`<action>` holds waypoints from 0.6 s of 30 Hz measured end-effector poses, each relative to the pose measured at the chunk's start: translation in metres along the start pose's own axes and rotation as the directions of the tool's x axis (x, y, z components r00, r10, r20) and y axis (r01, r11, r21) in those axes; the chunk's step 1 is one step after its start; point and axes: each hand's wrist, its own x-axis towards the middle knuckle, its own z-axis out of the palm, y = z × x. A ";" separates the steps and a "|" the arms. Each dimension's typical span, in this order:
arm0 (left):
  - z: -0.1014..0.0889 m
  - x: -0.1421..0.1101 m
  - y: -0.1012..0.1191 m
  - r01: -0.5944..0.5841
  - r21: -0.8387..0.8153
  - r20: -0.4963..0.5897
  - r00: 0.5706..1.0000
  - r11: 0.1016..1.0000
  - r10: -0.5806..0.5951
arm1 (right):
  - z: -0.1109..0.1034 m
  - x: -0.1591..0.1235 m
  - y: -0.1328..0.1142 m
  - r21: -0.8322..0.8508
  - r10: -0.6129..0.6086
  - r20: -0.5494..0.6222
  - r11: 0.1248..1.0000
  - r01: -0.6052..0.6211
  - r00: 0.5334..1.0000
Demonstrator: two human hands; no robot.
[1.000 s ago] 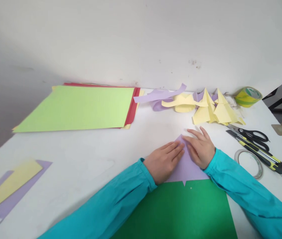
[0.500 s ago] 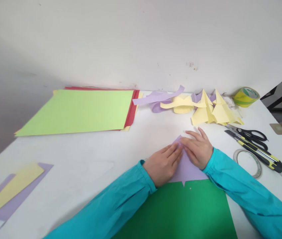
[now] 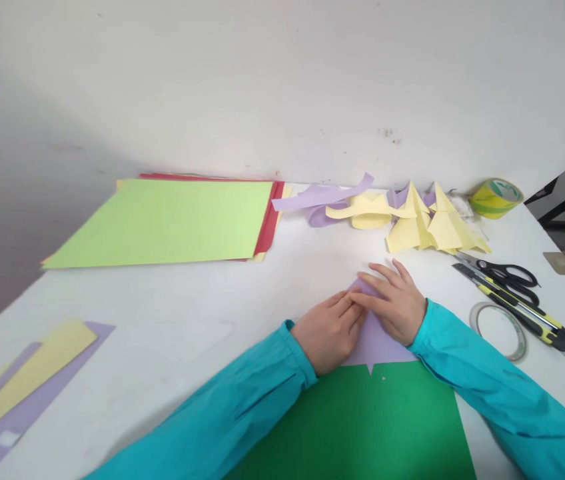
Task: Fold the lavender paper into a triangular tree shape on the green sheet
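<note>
A folded sheet of purple paper (image 3: pixel 377 340) lies across the top of a green sheet (image 3: pixel 377 427), its peak pointing away from me and a small notch tip at its lower edge. My left hand (image 3: pixel 330 330) bends over the paper's left slope, fingers pressed together on it near the peak. Spread over the right slope is my right hand (image 3: pixel 395 303); its index finger reaches across to the left fingertips, and the other fingers are apart. Part of the peak is hidden beneath the hands.
Light-green sheets (image 3: pixel 162 223) over red ones lie at the back left. Paper strips (image 3: pixel 322 195) and folded yellow cones (image 3: pixel 420 227) stand by the wall. Yellow tape (image 3: pixel 495 199), scissors (image 3: pixel 510 275), a box cutter (image 3: pixel 517 307) and clear tape (image 3: pixel 480 333) lie right. Paper scraps (image 3: pixel 52 353) lie left.
My right fingers have spread more and shifted slightly, the index now lying over the left fingertips. The purple paper stays in place; the whole view has shifted a little.
</note>
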 end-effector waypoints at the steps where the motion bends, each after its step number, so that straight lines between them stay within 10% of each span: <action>1: 0.000 0.000 0.000 0.000 0.003 0.001 1.000 1.000 0.000 | 0.000 0.000 0.000 -0.002 0.001 0.008 1.000 -0.001 1.000; 18: 0.000 0.000 0.000 0.007 0.034 -0.009 1.000 0.999 -0.007 | 0.005 -0.002 0.003 0.004 0.024 0.017 1.000 -0.024 1.000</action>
